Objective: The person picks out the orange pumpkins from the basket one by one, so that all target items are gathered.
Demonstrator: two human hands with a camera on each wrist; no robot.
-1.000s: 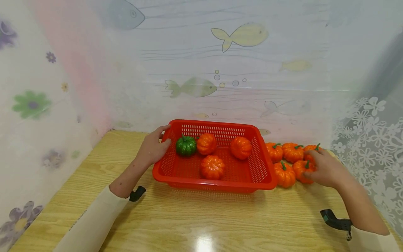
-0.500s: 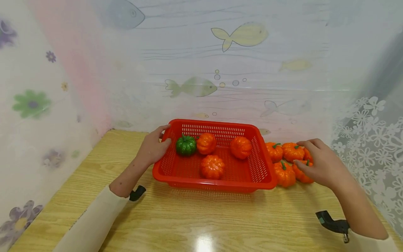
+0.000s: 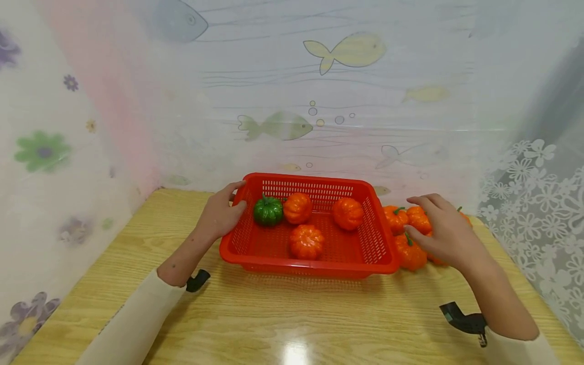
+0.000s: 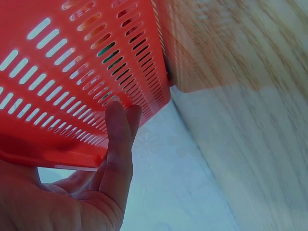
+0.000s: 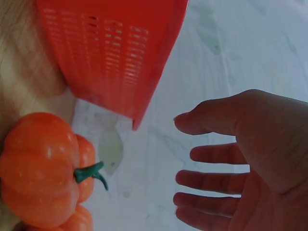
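Observation:
A red plastic basket (image 3: 315, 264) stands on the table with a green pumpkin (image 3: 268, 211) and three orange pumpkins inside, one of them the front pumpkin (image 3: 306, 242). My left hand (image 3: 222, 213) holds the basket's left rim. In the left wrist view its fingers (image 4: 119, 144) lie along the outside of the slotted wall. My right hand (image 3: 449, 233) hovers over the orange pumpkins right of the basket, partly hiding them. It holds nothing; the right wrist view shows its thumb and fingers apart, with an orange pumpkin (image 5: 41, 168) below the basket's rim level.
Several orange pumpkins with green stems, such as the near pumpkin (image 3: 410, 252), sit close against the basket's right side. The wooden table (image 3: 255, 319) meets a wall (image 3: 274, 76) covered with fish-printed sheeting at the back.
My right hand has moved left and slightly up across the orange pumpkins, from the far right ones toward the basket. The left hand and the basket stay in place.

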